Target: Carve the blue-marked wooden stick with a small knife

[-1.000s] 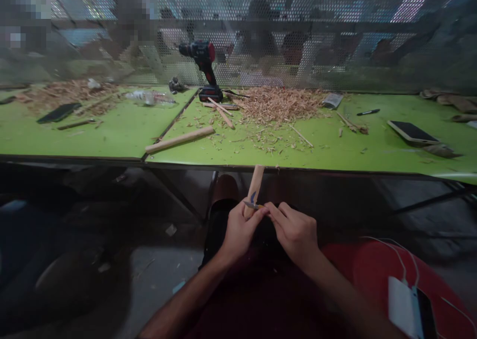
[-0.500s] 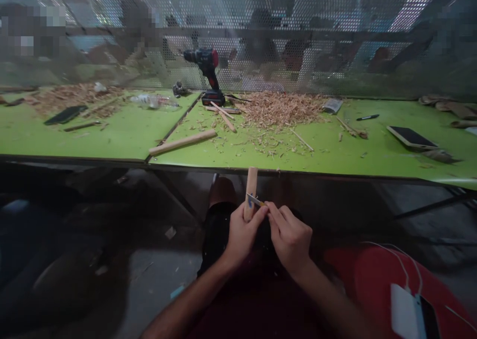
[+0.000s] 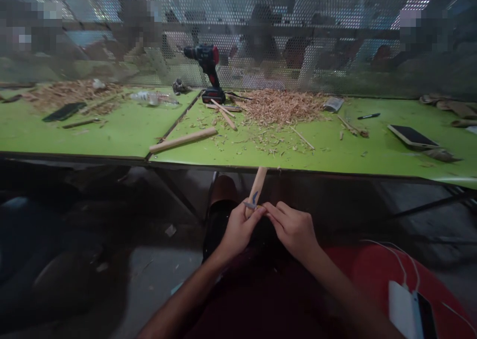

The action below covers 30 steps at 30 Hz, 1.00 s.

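Note:
My left hand (image 3: pixel 238 228) is closed around the lower end of a pale wooden stick (image 3: pixel 259 181), which bears a blue mark and points up at the table's front edge. A small knife (image 3: pixel 249 206) lies across the stick just below that mark, its blade pointing left. Its yellowish handle is gripped in my right hand (image 3: pixel 294 227), whose fingers hide most of it. The left thumb is close against the knife near the handle. Both hands are above my lap, just short of the table.
A green table (image 3: pixel 122 140) carries a cordless drill (image 3: pixel 208 73), heaped wood shavings (image 3: pixel 283 108), a wooden rod (image 3: pixel 182 140), a plastic bottle (image 3: pixel 154 98), a pen (image 3: pixel 368 116) and a phone (image 3: pixel 412 136). Behind stands a perforated metal screen (image 3: pixel 238 45). A white power bank (image 3: pixel 400 309) rests on a red stool (image 3: pixel 357 269).
The stick's top has tilted to the right. The knife blade has moved down the stick, from across the blue mark to below it, and now points more nearly level.

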Motion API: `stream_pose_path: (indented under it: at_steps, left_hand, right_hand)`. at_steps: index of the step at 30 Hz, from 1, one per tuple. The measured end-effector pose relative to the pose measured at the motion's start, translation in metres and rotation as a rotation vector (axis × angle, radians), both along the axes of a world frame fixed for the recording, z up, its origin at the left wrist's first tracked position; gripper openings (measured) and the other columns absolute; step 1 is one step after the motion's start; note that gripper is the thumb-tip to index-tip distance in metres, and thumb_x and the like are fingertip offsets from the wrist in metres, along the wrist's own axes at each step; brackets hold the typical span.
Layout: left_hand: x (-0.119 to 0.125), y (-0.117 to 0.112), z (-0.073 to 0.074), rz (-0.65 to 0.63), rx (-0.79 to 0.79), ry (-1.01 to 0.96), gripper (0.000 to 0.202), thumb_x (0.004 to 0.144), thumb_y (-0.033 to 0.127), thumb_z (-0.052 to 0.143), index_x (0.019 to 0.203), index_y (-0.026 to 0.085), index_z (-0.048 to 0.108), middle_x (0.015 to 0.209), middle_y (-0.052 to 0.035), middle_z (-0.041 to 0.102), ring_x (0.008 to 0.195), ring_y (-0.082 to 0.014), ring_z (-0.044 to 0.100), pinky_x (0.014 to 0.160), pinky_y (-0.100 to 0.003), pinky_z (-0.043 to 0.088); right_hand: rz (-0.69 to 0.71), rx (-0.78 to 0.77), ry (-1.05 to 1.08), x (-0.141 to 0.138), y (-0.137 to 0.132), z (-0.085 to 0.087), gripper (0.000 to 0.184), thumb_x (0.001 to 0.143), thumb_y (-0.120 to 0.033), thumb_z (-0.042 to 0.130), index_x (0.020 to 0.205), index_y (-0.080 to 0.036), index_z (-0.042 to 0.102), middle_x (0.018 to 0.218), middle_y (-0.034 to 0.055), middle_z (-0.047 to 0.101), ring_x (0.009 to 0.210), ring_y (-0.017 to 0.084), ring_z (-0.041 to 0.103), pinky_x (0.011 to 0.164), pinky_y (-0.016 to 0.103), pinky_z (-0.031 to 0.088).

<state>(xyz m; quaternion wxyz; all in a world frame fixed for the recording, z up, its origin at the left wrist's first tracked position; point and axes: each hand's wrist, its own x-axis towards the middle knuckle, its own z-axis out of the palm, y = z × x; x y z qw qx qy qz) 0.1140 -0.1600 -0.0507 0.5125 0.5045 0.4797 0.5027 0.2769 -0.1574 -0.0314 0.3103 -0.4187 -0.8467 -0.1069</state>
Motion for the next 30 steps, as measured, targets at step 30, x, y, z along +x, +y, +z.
stream_pose_path:
  at_steps: [30]
  left_hand:
    - [-0.009, 0.0, -0.013, -0.242, -0.261, -0.384, 0.048, 0.083, 0.06, 0.066, 0.072, 0.02, 0.041, 0.053, 0.0111, 0.034, 0.04, -0.003, 0.028, 0.039, -0.018, 0.023]
  right_hand:
    - [0.126, -1.19, 1.3, 0.08, 0.004, -0.025, 0.043, 0.086, -0.062, 0.06, 0.091, -0.019, 0.066, 0.056, -0.0089, 0.031, 0.042, 0.006, 0.017, 0.043, 0.025, 0.018]
